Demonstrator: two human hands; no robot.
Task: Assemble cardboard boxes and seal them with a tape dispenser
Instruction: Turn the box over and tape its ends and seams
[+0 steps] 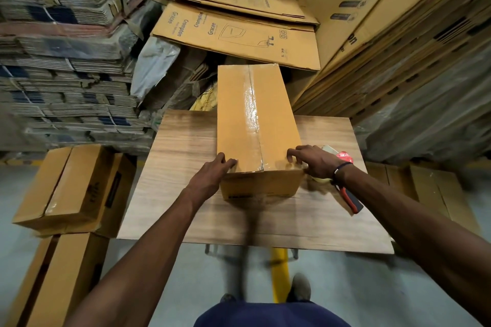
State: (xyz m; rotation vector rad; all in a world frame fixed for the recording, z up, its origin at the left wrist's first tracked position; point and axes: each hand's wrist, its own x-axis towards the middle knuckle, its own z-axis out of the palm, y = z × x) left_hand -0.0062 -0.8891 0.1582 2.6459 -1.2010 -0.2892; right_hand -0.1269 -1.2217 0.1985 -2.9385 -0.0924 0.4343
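A closed brown cardboard box (239, 119) stands on the wooden table (180, 194), with clear tape (252, 103) running along its top seam. My left hand (212, 175) grips the box's near left corner. My right hand (313, 162) rests on the near right corner, fingers spread on the top face. The red and black tape dispenser (350, 196) lies on the table just right of the box, partly hidden under my right wrist.
Two taped boxes (69, 186) sit stacked on the floor to the left. Flat printed cartons (233, 32) lie behind the table, and more lean at the right (398, 34). Bundled flat cardboard (61, 61) fills the left background. A yellow bar (280, 273) shows under the table.
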